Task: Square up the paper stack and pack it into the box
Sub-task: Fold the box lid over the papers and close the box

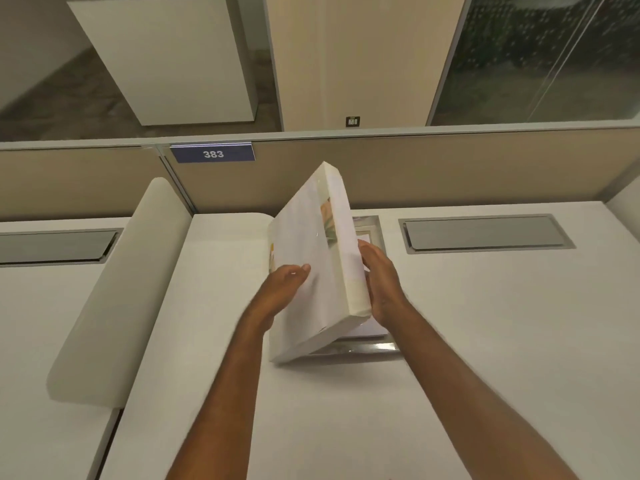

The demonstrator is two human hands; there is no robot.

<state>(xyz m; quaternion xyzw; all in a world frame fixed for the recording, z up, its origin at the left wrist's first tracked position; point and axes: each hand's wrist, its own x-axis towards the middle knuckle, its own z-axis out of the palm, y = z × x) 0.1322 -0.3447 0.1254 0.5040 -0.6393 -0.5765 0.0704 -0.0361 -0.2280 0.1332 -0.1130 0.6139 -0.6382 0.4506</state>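
A long cream padded divider [114, 296] lies along the left side of the white desk [485, 323], well apart from the hands. Two grey recessed cable hatches are set into the desk, one at the far right [485, 233] and one at the left edge [52, 245]. Behind the desk runs a tan partition panel [450, 168] carrying a blue tag [213, 154] marked 383; beyond it stand a white cabinet [173, 57] and a dark glass wall [536, 57].

At mid-desk a flat white glossy box [311, 271] is held tilted up on its near lower corner, which touches the desk. Under it lies a shallow tray with shiny silver edges [356, 348], holding white paper [363, 330], partly hidden. The left hand [284, 289] presses flat against the box's broad left face, thumb on top. The right hand [381, 282] cups the narrow right edge, fingers wrapped behind it. Both grips are closed on the box.
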